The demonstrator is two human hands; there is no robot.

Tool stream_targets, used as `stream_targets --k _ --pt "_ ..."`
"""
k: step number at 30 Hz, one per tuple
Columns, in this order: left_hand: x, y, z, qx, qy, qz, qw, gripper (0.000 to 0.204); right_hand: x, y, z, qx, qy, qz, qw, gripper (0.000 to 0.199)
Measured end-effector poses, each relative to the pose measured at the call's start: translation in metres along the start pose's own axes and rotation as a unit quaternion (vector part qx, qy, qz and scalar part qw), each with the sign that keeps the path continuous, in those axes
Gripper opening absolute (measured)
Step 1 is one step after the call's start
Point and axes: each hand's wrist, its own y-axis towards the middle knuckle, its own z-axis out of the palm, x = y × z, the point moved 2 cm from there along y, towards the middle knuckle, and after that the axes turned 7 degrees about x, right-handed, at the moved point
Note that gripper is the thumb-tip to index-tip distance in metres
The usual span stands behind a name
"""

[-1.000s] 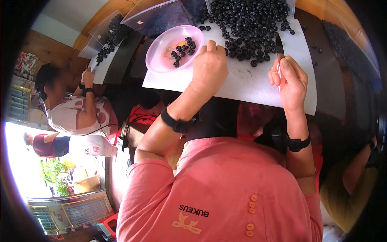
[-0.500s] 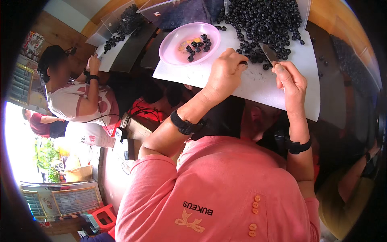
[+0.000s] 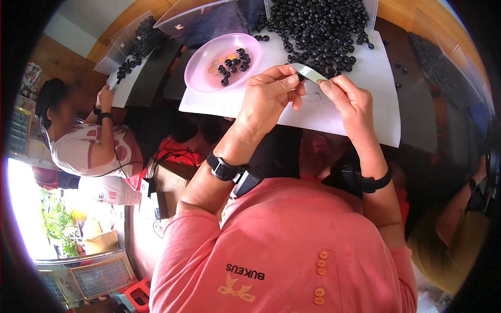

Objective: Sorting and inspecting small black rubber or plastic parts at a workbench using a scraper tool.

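Observation:
My left hand (image 3: pixel 267 96) pinches a small round black piece (image 3: pixel 300 76), mostly covered by the fingertips. In my right hand (image 3: pixel 352 101) is a small knife (image 3: pixel 309 72), its shiny blade pointing left and touching or nearly touching that piece. Both hands are held over the front part of a white board (image 3: pixel 373 99). Beyond them lies a big heap of similar black pieces (image 3: pixel 318 31), round and bead-like with holes. To the left of my left hand stands a pink plastic bowl (image 3: pixel 194 78), holding several black pieces (image 3: pixel 235 63) and some yellowish bits.
A clear plastic bin wall (image 3: pixel 203 23) rises behind the bowl. Loose black pieces (image 3: pixel 402 67) lie on the dark table at right. A person (image 3: pixel 88 135) works at another board (image 3: pixel 125 86) on the left; another person's arm (image 3: pixel 459 208) shows at right.
The knife has swung from the heap's edge to the piece at my left fingertips. My hands have come together. The whole view has shifted slightly.

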Motion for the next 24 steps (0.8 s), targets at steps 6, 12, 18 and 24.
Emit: stream_targets --k 6,12,18,24 --pt "0.0021 0.0015 0.0032 0.008 0.014 0.017 1.0 0.015 -0.0071 0.0019 -0.0016 -0.004 0.028 0.018 0.999 0.03" --pt "0.0007 0.0012 0.006 0.004 0.009 0.014 1.0 0.019 -0.0068 0.0051 -0.0034 0.011 0.064 0.057 0.996 0.031" --pt "0.0017 0.0012 0.0033 0.026 0.032 0.015 0.999 0.016 -0.0028 0.0042 -0.0055 0.027 0.056 0.073 0.995 0.031" --pt "0.0022 0.0034 0.0029 0.031 0.033 0.009 0.999 0.012 -0.0014 0.0042 -0.0065 0.038 0.029 0.069 0.996 0.032"
